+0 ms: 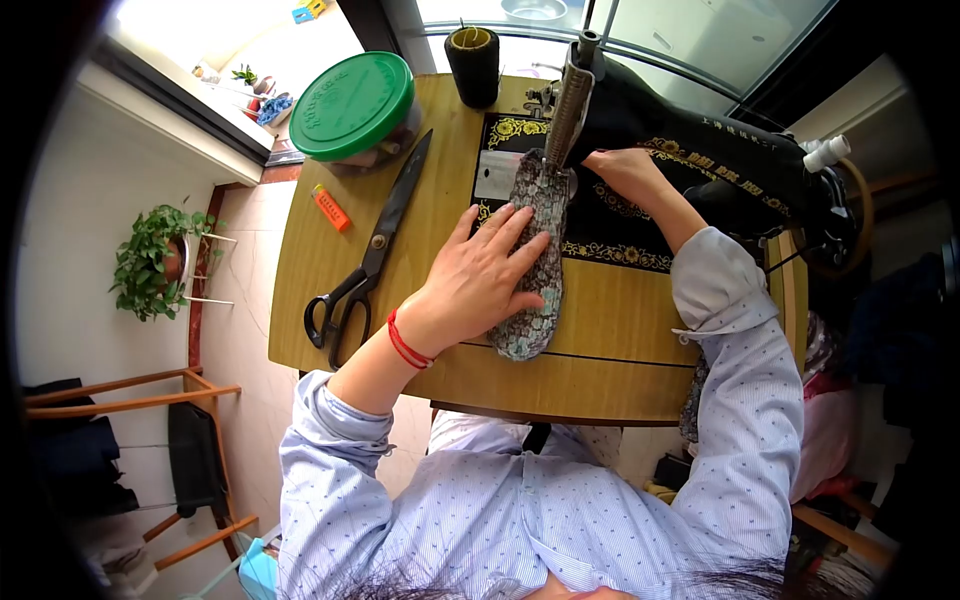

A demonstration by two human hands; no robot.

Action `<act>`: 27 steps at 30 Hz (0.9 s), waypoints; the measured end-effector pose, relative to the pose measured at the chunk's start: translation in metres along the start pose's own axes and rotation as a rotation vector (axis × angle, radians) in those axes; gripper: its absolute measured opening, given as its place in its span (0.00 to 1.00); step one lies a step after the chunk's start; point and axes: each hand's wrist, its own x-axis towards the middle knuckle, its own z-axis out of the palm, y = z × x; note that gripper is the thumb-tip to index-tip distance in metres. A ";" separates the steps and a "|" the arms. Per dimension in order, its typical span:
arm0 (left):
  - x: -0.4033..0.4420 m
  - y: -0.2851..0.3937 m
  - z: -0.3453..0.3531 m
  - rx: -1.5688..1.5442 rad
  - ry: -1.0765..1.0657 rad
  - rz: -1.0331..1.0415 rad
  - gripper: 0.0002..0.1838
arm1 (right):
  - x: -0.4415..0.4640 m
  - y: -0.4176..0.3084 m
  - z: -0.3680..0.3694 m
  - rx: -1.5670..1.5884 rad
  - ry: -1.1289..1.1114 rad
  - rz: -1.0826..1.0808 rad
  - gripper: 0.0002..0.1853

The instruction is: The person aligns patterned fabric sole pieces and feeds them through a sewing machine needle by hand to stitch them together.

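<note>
A sole-shaped piece of grey floral fabric (pixel 532 325), like an insole, lies lengthwise on the bed of a black sewing machine (pixel 690 150). Its far end sits under the needle bar and presser area. Flat on the fabric's left side rests my left hand (pixel 480 265), fingers spread and gripping nothing. My right hand (pixel 630 175) reaches in beneath the machine's arm, just right of the needle bar and near the fabric's far end. Its fingertips are mostly hidden by the machine head, so what they touch does not show.
Left of the machine lie large black scissors (pixel 378 240) and an orange lighter (pixel 330 208). A green-lidded jar (pixel 355 105) and a dark thread cone (pixel 472 68) stand at the back. The wooden tabletop (pixel 600 385) ends just before my body. A handwheel (pixel 855 215) is far right.
</note>
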 end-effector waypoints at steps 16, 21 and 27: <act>0.003 0.000 -0.002 -0.010 -0.003 0.031 0.47 | 0.034 0.019 0.010 -0.572 -0.050 -0.298 0.25; 0.004 -0.003 0.002 -0.019 0.009 0.050 0.46 | 0.033 0.020 0.013 -0.524 0.033 -0.294 0.16; 0.006 -0.002 0.001 -0.012 0.020 0.055 0.45 | 0.031 0.007 0.012 -0.279 0.061 -0.215 0.18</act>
